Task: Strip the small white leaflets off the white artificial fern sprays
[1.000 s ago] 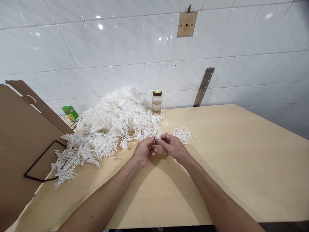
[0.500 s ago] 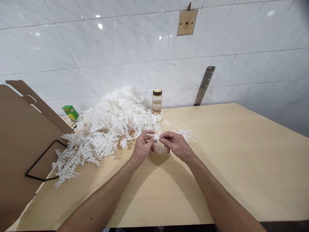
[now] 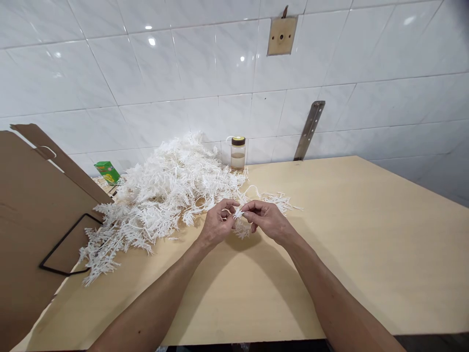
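Between my two hands is a small white artificial plant sprig [image 3: 238, 214] with thin, needle-like tips. My right hand [image 3: 270, 221] pinches it between thumb and forefinger. At its left side, my left hand [image 3: 217, 224] has curled fingers, with thumb and forefinger close about the sprig's tips; its exact hold is partly hidden. More white strands [image 3: 242, 229] hang just below the fingers. A large heap of white artificial sprigs [image 3: 176, 181] lies behind and left of my hands. A smaller white bunch [image 3: 280, 201] rests on the table behind my right hand.
A bottle with a dark lid [image 3: 238, 155] stands by the tiled wall. At the left are a green carton [image 3: 107, 172], a cardboard box [image 3: 29, 205] and a black wire frame [image 3: 54, 270]. A metal bracket [image 3: 309, 131] is against the wall above the wooden table [image 3: 384, 244].
The fingertips of my left hand have shifted slightly on the sprig, and more of its spiky tips show. My right hand keeps its pinch in nearly the same place.
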A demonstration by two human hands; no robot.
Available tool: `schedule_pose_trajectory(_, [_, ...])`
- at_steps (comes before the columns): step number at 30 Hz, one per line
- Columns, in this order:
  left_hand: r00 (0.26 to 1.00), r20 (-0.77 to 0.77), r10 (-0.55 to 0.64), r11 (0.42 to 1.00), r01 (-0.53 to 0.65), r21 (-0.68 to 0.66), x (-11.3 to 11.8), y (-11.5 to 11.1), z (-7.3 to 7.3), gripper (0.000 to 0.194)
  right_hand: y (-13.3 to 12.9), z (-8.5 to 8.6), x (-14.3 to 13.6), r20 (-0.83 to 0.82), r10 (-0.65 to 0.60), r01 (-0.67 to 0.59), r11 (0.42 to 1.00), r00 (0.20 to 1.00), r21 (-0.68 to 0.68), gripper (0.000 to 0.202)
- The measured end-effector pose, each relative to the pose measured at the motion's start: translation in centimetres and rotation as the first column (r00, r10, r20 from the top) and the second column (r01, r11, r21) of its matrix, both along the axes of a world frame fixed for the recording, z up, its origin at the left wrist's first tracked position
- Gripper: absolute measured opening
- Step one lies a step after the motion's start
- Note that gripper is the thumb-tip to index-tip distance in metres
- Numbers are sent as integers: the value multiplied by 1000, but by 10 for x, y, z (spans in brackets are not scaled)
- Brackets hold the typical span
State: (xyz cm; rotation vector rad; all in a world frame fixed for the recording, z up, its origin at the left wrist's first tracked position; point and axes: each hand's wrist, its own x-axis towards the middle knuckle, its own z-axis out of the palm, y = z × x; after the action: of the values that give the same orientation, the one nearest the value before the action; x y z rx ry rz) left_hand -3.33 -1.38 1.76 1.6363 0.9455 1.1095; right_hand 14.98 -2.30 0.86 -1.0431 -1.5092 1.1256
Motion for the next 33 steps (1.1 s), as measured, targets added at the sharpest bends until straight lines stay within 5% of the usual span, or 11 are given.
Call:
schedule_pose_trajectory(8, [997,-61,40,988,-30,150,1,-3,-1,29,1,-3,2,-13,-23,23,999,1000,-32,26])
schedule_pose_trajectory(16, [999,-14,-49,998,49,-34,-2,1,2,42,-1,2,5,2,12,-12,999,1000,-34,26])
schedule_pose_trajectory(26, [997,-82,13,994,-4,109,-2,3,-4,35,0,3,6,24,-36,37,999,999,-26,28])
schedule_pose_trajectory(33, [992,-122,-18,998,26,64,-2,1,-1,22,-2,7,8,51,-46,46,999,998,-11,28])
